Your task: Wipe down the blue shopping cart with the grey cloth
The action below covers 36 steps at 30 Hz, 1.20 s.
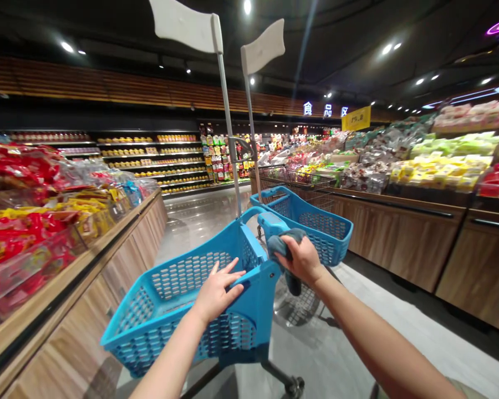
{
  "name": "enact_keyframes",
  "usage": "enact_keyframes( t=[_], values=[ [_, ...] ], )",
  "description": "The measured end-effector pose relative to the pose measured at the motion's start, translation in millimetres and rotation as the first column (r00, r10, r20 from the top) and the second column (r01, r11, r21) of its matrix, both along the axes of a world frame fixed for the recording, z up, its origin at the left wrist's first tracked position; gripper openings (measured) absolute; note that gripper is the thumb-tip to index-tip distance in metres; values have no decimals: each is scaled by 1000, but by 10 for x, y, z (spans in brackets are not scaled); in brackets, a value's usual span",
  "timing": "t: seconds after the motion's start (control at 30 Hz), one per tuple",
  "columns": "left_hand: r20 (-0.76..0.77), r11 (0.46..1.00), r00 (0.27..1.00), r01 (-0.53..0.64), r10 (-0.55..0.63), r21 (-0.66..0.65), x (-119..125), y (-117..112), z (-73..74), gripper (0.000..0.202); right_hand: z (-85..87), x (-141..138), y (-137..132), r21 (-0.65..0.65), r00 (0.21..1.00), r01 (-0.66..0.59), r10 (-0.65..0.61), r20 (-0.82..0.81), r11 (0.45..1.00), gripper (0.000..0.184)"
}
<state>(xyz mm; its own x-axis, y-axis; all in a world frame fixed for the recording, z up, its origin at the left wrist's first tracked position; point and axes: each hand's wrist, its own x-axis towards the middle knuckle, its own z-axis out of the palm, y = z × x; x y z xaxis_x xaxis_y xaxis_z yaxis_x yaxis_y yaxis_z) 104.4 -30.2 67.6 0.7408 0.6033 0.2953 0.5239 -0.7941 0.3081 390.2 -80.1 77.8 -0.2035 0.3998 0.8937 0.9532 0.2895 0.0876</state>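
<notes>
A blue plastic shopping cart [178, 310] stands right in front of me, its perforated basket pointing left. My left hand [219, 289] rests on the basket's near rim with its fingers spread. Bunched in my right hand [301, 256] is a dark grey-blue cloth [278, 245], pressed against the end of the cart's handle [273, 221]. Part of the cloth hangs below the hand. Behind it stands a second blue cart [332, 228]. Both carts carry a tall pole with a white flag-shaped plate [187, 23] on top.
Wooden display bins [128, 244] with bagged snacks run along the left. On the right is another wooden counter [395, 238] piled with packaged goods. A dark wire cart [299, 177] stands beyond the second cart. Stocked shelves [149, 158] line the back wall, past the grey floor [187, 219].
</notes>
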Motion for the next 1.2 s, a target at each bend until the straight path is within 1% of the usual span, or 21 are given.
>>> enact_keyframes(
  t=[0.1, 0.17, 0.2, 0.23, 0.27, 0.33, 0.37, 0.4, 0.43, 0.5, 0.57, 0.6, 0.67, 0.73, 0.8, 0.93, 1.03, 1.1, 1.13, 1.17, 1.2],
  values=[
    [8, 1000, 1000, -2, 2, 3, 31, -28, -5, 52, 261, -1, 75, -113, 994, -8, -4, -113, 994, 34],
    [14, 1000, 1000, -1, 1, -3, 24, -44, -7, 52, 370, 21, 129, -161, 969, -85, 43, -245, 983, 33],
    [18, 1000, 1000, -2, 2, -6, 12, -48, -8, 52, 405, 54, 158, -139, 935, -133, 78, -345, 981, 33],
    [22, 1000, 1000, -3, 3, -10, -6, -50, -9, 51, 427, 101, 188, -79, 880, -172, 117, -460, 982, 34],
    [25, 1000, 1000, -4, 4, -11, -29, -47, -10, 51, 435, 159, 218, 10, 802, -191, 162, -574, 981, 36],
    [27, 1000, 1000, -4, 4, -14, -84, -27, -14, 50, 410, 274, 274, 191, 630, -182, 263, -731, 965, 44],
    [30, 1000, 1000, -4, 4, -14, -114, -8, -18, 51, 379, 312, 294, 233, 568, -191, 301, -766, 954, 48],
    [36, 1000, 999, -4, 4, -13, -146, 17, -25, 51, 337, 327, 305, 231, 533, -233, 322, -782, 945, 51],
    [45, 1000, 999, -6, 6, -9, -179, 49, -34, 52, 286, 313, 304, 187, 523, -311, 332, -785, 932, 52],
    [55, 1000, 998, -15, 15, 3, -246, 131, -60, 54, 175, 201, 266, 44, 544, -487, 343, -766, 872, 48],
    [31, 999, 998, -50, 50, 13, -309, 222, -89, 55, 72, 10, 189, -37, 574, -567, 362, -734, 823, 40],
    [14, 996, 996, -90, 90, 16, -335, 263, -100, 55, 29, -97, 142, -34, 589, -568, 378, -714, 822, 35],
    [4, 975, 975, -222, 222, 19, -362, 316, -97, 56, -38, -306, 37, 25, 617, -536, 411, -671, 844, 30],
    [22, 929, 929, -370, 370, -10, -345, 315, -51, 59, -85, -496, -84, 88, 636, -518, 452, -625, 851, 28],
    [50, 898, 898, -434, 438, -65, -289, 266, 31, 61, -114, -667, -230, 119, 656, -519, 484, -579, 846, 31],
    [169, 906, 894, -388, 415, -172, -246, 150, 189, 64, -93, -973, -566, 68, 708, -574, 537, -458, 816, 36],
    [217, 884, 868, -390, 447, -258, -417, 106, 234, 72, -12, -1111, -710, -22, 707, -672, 632, -316, 741, 39],
    [187, 889, 883, -380, 431, -254, -584, 67, 258, 76, 53, -1092, -663, -95, 698, -710, 677, -235, 698, 36],
    [153, 899, 900, -368, 408, -238, -662, 40, 276, 77, 85, -1035, -585, -125, 708, -703, 672, -218, 700, 33],
    [113, 910, 917, -351, 382, -222, -729, 9, 300, 78, 117, -946, -471, -144, 733, -676, 640, -229, 723, 29],
    [74, 918, 931, -337, 358, -212, -782, -22, 326, 79, 151, -827, -325, -159, 770, -630, 583, -262, 760, 26]
  ],
)
